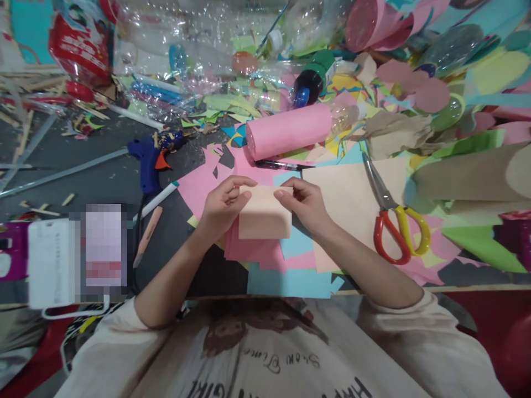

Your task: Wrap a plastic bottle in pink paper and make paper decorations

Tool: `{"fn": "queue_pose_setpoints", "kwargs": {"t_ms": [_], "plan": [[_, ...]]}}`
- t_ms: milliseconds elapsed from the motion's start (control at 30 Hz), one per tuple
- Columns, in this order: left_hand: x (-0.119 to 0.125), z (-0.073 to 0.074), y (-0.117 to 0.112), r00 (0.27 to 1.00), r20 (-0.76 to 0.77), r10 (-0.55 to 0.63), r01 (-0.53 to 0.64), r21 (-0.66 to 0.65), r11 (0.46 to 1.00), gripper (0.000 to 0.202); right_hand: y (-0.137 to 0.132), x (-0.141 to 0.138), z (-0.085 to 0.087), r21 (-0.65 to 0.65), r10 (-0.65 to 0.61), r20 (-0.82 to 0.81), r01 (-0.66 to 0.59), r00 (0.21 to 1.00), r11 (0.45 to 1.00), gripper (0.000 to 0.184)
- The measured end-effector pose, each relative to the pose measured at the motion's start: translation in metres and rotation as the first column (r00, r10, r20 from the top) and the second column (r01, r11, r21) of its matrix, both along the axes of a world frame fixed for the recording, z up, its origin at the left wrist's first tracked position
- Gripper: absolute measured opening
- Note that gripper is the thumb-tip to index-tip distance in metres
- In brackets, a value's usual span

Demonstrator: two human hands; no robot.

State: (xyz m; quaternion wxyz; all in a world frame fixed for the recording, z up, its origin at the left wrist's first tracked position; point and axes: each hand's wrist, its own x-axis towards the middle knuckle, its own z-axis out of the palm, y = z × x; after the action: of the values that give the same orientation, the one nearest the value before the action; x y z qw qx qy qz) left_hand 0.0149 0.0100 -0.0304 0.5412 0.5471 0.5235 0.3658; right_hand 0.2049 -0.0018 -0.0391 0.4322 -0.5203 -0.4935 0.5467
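A folded peach paper sheet (264,216) lies in front of me on a stack of pink and blue paper (290,260). My left hand (223,203) grips its left edge, fingers curled over the top corner. My right hand (302,202) pinches its upper right corner. Both hands hold the sheet down against the stack.
Red-and-yellow scissors (394,221) lie to the right on a larger peach sheet (344,193). A pink paper roll (290,131) and a black pen (282,165) sit behind. A blue glue gun (149,160), a white phone (52,262), plastic bottles (174,61) and paper scraps crowd the table.
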Motion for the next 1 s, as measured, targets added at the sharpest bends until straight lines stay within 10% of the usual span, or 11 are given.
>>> {"fn": "queue_pose_setpoints", "kwargs": {"t_ms": [1000], "plan": [[0.0007,0.0024,-0.0004,0.993,-0.114,-0.011,0.011,0.003,1.000,0.026,0.0010,0.0017,-0.0018,-0.018,-0.004,0.002,0.004,1.000,1.000,0.047]]}}
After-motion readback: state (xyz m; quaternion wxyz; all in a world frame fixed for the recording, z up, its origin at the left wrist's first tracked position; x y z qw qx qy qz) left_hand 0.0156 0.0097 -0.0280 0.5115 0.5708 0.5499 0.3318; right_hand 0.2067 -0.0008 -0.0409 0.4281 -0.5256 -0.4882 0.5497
